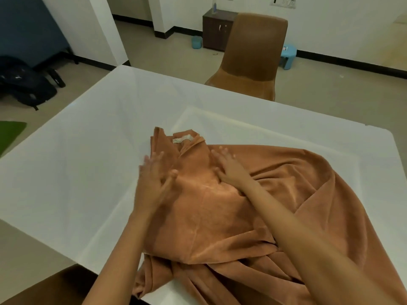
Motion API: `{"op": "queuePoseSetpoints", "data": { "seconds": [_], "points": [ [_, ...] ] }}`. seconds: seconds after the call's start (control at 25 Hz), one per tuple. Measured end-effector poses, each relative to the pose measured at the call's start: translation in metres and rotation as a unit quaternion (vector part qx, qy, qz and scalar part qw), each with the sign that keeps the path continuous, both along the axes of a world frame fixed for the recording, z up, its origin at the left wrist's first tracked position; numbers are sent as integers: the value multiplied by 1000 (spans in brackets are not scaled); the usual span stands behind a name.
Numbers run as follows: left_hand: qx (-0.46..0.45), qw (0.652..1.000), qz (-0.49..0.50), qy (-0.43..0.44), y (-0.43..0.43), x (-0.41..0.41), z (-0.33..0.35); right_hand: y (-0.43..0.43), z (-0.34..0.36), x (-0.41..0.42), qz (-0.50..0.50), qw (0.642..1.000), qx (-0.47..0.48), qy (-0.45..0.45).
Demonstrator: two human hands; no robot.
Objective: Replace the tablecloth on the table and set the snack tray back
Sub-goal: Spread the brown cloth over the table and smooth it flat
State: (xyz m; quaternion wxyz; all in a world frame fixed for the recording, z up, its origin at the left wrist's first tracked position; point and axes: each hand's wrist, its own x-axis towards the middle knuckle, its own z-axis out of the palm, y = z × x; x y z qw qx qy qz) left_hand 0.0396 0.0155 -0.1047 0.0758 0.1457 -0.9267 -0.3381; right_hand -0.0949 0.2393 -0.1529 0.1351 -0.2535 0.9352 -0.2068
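Note:
An orange-brown tablecloth [253, 208] lies crumpled and partly folded on the white table [77, 164], spread toward the right and hanging over the near edge. A pale label shows at its far folded corner. My left hand [154, 179] hovers or rests at the cloth's left edge with fingers spread; it is blurred. My right hand [229, 167] lies flat on the cloth with straight fingers, just right of the label. No snack tray is in view.
A brown chair [253, 58] stands at the table's far side. Another brown seat [55, 287] is at the near left corner. Dark bags [24, 84] lie on the floor at left; a dark cabinet [218, 29] and a blue stool [288, 56] stand by the far wall.

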Motion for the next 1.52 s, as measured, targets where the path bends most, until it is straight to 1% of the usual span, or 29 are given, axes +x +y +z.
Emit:
{"op": "queuePoseSetpoints", "data": {
  "seconds": [0.04,0.08,0.2,0.28,0.36,0.48,0.64,0.8,0.92,0.96,1.0,1.04,1.08,1.12,1.16,1.2,1.24,1.28,1.32,1.36,1.44,1.52],
  "points": [
    [-1,999,-43,-28,6,-11,-4,-15,-8,7,29,999,27,-23],
    [7,996,-57,-73,6,-17,-12,-21,-14,12,29,998,40,-36],
    [14,977,-26,-210,-16,-11,-44,-16,-22,12,0,999,31,-42],
    [-9,969,-19,-246,-29,-2,-57,-8,-23,7,-7,998,49,-34],
    [-53,968,0,-243,-34,8,-63,4,-23,-1,-40,996,74,-36],
    [-131,965,65,-216,-46,24,-74,26,-21,-22,-103,990,87,-46],
    [-148,950,132,-242,-83,48,-78,72,-23,-44,-199,971,108,-71],
    [-157,922,179,-307,-125,93,-87,151,-22,-47,-321,931,148,-90],
    [-166,891,211,-366,-149,107,-72,192,-13,-40,-419,888,158,-108],
    [-175,883,229,-371,-148,106,-63,196,-11,-35,-442,879,148,-101],
    [-178,891,252,-333,-141,102,-53,193,-8,-30,-453,879,126,-80],
    [-171,915,265,-252,-130,97,-43,185,-8,-23,-439,892,98,-49],
    [-143,946,251,-146,-113,88,-33,171,-9,-15,-401,913,71,-21],
    [-82,975,196,-70,-92,76,-22,152,-11,-4,-350,935,56,-4],
    [-14,994,105,-38,-71,62,-14,132,-12,6,-303,952,49,-7],
    [18,999,6,-45,-52,45,-13,114,-15,15,-277,959,49,-24],
    [6,993,-70,-91,-38,29,-19,102,-17,22,-266,961,60,-38],
    [-33,981,-114,-156,-30,18,-27,96,-18,23,-263,961,72,-49],
    [-79,968,-127,-203,-31,10,-37,97,-18,21,-257,961,83,-62],
    [-111,960,-110,-233,-38,5,-48,105,-17,16,-247,962,91,-77],
    [-135,957,-74,-246,-57,4,-60,134,-14,0,-248,959,92,-103],
    [-146,955,-56,-252,-77,7,-63,176,-7,-13,-301,944,87,-100]
  ]
}}
